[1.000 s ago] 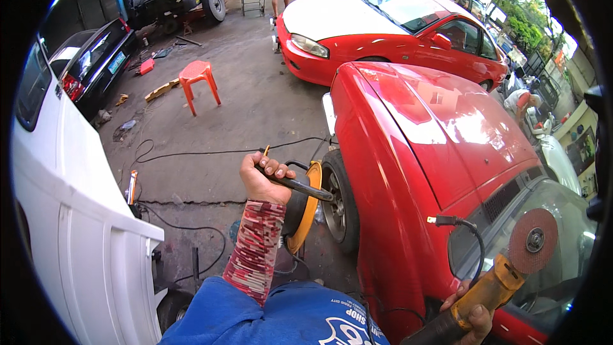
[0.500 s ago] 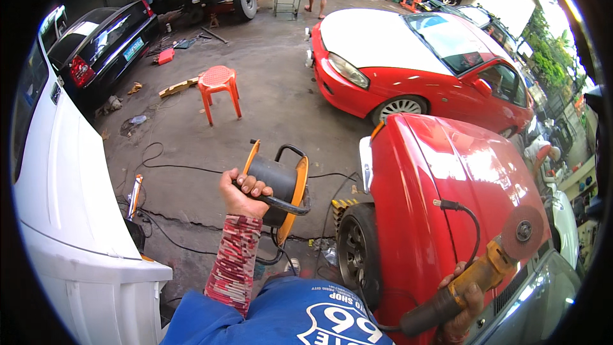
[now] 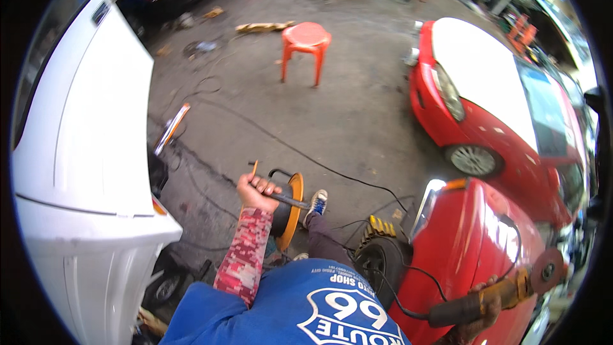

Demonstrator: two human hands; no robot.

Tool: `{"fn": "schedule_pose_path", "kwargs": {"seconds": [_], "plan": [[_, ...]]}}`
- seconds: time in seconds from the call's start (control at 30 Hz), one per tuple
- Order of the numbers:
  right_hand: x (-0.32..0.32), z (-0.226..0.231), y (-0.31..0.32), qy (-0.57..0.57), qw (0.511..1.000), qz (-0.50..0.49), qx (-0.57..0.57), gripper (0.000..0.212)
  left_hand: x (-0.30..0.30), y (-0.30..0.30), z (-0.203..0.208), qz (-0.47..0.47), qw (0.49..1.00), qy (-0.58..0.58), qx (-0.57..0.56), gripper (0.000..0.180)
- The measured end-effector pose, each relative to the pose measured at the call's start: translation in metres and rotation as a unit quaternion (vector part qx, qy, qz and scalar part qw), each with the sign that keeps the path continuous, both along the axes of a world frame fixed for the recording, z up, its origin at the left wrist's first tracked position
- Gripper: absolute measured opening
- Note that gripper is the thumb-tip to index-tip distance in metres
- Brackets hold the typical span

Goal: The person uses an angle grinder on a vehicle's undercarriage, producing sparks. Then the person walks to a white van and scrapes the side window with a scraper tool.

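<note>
My left hand [image 3: 258,193] is closed around the black handle bar of a cable reel [image 3: 292,216], which has a dark drum and orange side discs. The reel hangs in front of my body, above the floor. At the lower right, my right hand [image 3: 490,310] grips an angle grinder [image 3: 485,300] with a yellow and dark body. A round, reddish-brown disc [image 3: 548,268] is fitted at its far end. The grinder is over the red car hood [image 3: 440,252], and its black cord [image 3: 403,305] loops away from the rear of the tool.
A red plastic stool [image 3: 306,37] stands ahead on the concrete. On the left is a white vehicle [image 3: 83,172]; a red car with a white hood [image 3: 479,76] is parked at the right. A black cable [image 3: 306,163] crosses the floor. Beside the wheel [image 3: 383,262] lies a yellow object [image 3: 381,227].
My view has turned left and downward, so the stool and cars appear shifted right. My stepping shoe has come into sight beside the reel. Both hands keep hold of the reel and grinder.
</note>
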State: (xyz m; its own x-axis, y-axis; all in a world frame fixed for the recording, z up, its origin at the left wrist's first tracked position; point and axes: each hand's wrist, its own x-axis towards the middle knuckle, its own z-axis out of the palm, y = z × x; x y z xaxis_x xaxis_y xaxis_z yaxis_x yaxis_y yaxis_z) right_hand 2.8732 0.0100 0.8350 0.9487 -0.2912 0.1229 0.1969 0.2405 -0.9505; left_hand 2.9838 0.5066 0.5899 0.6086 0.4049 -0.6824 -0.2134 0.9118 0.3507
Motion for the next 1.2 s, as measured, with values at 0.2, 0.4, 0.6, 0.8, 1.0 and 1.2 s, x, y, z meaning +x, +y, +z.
{"fn": "schedule_pose_path", "kwargs": {"seconds": [0.2, 0.4, 0.6, 0.8, 1.0, 1.2], "plan": [[0.18, -0.056, 0.032, 0.062, 0.996, 0.047, -0.047, 0.064, 0.058, 0.031, -0.066, 0.037, 0.993, 0.071, -0.088, 0.034], [0.288, -0.087, 0.113, 0.113, 0.971, 0.185, -0.103, 0.061, 0.025, 0.044, -0.127, 0.061, 0.986, -0.008, -0.153, 0.038], [0.35, -0.099, 0.218, 0.116, 0.915, 0.352, -0.158, 0.059, -0.004, 0.058, -0.146, 0.117, 0.964, -0.061, -0.229, 0.036], [0.4, -0.103, 0.304, 0.088, 0.829, 0.518, -0.19, 0.057, -0.029, 0.079, -0.132, 0.196, 0.951, -0.038, -0.238, 0.029], [0.505, -0.131, 0.33, 0.027, 0.729, 0.664, -0.167, 0.055, -0.018, 0.067, -0.12, 0.404, 0.898, -0.066, -0.16, 0.032], [0.632, -0.133, 0.345, 0.106, 0.63, 0.76, -0.121, 0.056, 0.038, 0.024, -0.089, 0.52, 0.846, -0.084, -0.08, 0.034]]}}
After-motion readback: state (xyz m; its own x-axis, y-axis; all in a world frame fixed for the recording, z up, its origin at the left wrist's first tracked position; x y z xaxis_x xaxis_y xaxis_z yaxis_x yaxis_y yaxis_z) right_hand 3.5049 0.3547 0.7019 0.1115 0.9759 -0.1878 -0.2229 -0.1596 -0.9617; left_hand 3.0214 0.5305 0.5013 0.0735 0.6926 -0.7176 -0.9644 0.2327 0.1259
